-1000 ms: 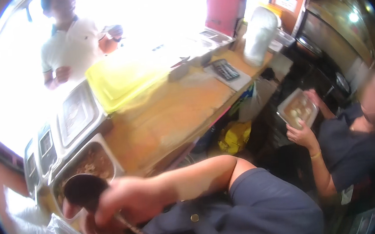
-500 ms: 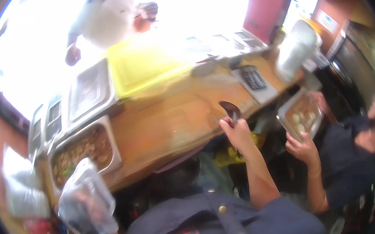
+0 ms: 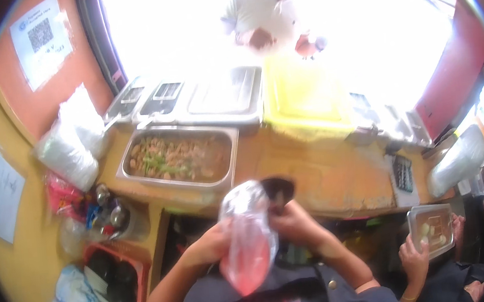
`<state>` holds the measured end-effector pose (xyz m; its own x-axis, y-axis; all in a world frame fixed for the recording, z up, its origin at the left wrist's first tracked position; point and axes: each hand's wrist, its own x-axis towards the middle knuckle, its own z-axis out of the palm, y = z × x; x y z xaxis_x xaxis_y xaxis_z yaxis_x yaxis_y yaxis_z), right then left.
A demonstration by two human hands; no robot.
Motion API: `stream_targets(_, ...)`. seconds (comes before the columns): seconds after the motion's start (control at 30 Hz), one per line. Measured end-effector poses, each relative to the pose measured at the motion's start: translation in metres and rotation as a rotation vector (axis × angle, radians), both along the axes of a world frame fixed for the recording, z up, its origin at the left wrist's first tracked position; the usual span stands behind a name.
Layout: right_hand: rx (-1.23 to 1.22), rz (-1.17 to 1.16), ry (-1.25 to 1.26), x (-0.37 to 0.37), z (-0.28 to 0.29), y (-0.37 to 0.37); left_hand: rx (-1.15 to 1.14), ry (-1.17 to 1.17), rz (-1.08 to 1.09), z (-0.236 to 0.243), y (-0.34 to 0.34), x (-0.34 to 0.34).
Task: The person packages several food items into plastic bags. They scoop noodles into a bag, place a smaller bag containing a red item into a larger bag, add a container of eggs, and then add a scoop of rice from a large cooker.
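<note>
In front of my chest my left hand [image 3: 218, 238] is closed on a clear plastic bag [image 3: 247, 232]. The bag's lower end shows pinkish red, and I cannot make out what that is. At the bag's right side is my right hand [image 3: 289, 218], wrapped round a dark ladle [image 3: 278, 189] whose bowl points up, blurred by motion. Just beyond both hands, on the wooden counter [image 3: 308, 171], sits a metal tray [image 3: 231, 162] of brown chunky food with green pieces.
Covered metal pans [image 3: 225, 97] and a yellow lidded tub [image 3: 307, 101] line the far edge. Beyond stands a person [image 3: 264, 18]. On the right, another person's hand [image 3: 414, 259] holds a lidded food container [image 3: 431, 232]. An orange basket [image 3: 138, 257] is at lower left.
The view has swung left. My left hand has come in from the far left with the bag, and my right hand has drawn back beside it with the ladle.
</note>
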<state>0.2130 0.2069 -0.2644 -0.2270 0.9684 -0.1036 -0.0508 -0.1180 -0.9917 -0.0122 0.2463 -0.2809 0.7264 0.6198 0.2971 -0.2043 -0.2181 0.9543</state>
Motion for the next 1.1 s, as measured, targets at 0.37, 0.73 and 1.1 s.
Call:
stream_targets(0.37, 0.392, 0.076, -0.541, -0.021, 0.065, 0.067, -0.376, -0.777, 0.583, 0.021, 0.001, -0.172)
stream_targets(0.73, 0.502, -0.068, -0.857, -0.058, 0.086, 0.108, -0.345, -0.815, 0.773, 0.045, 0.037, -0.237)
stream_targets(1.1, 0.664, -0.161, -0.833, -0.068, 0.086, 0.087, -0.199, -0.851, 0.271, 0.023, 0.094, -0.279)
